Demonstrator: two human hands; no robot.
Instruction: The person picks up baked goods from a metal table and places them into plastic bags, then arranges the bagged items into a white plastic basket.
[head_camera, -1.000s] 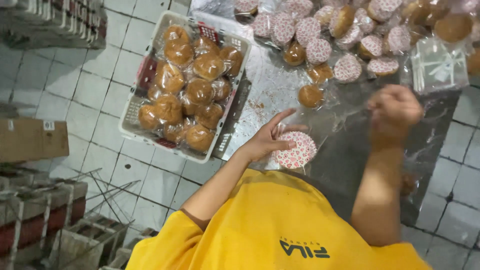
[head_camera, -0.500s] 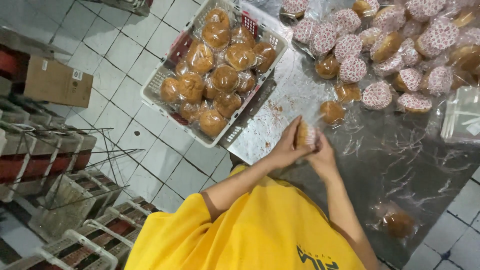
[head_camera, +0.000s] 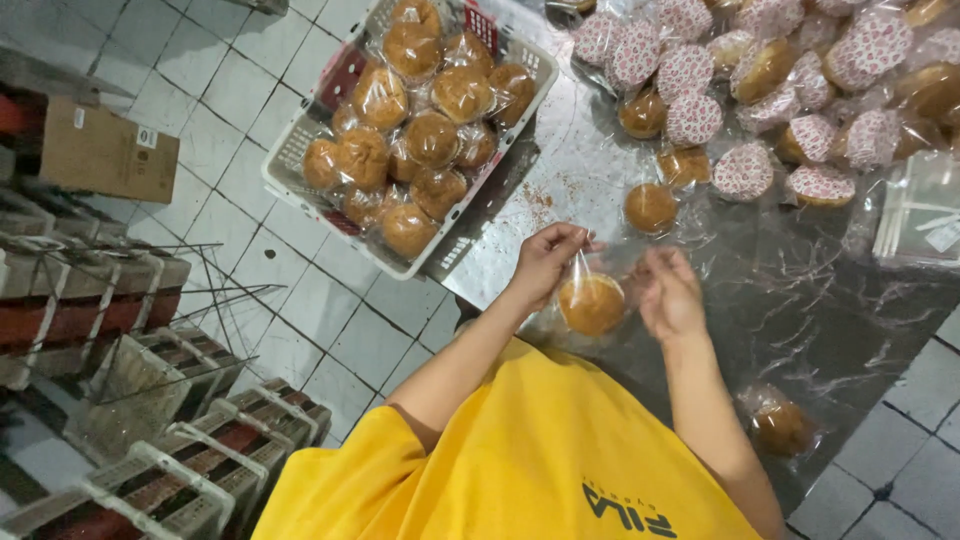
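Observation:
My left hand (head_camera: 545, 262) pinches the top of a clear plastic bag with a round golden bun (head_camera: 592, 304) inside, held just above the metal table (head_camera: 580, 150). My right hand (head_camera: 668, 295) hovers right beside the bag with its fingers loosely apart and nothing in them. An unwrapped bun (head_camera: 650, 207) lies on the table just beyond both hands.
A white basket (head_camera: 296, 150) full of bagged buns overhangs the table's left edge. Several buns in red-patterned paper cups (head_camera: 692, 118) lie at the back. A stack of clear bags (head_camera: 915, 210) sits right, one bagged bun (head_camera: 782, 425) lower right. Cardboard box (head_camera: 100, 150) and crates (head_camera: 150, 470) are on the tiled floor.
Both hands were closed together around a bun half a second ago. Now the bagged bun hangs from my left fingers and my right hand has drawn off to the right.

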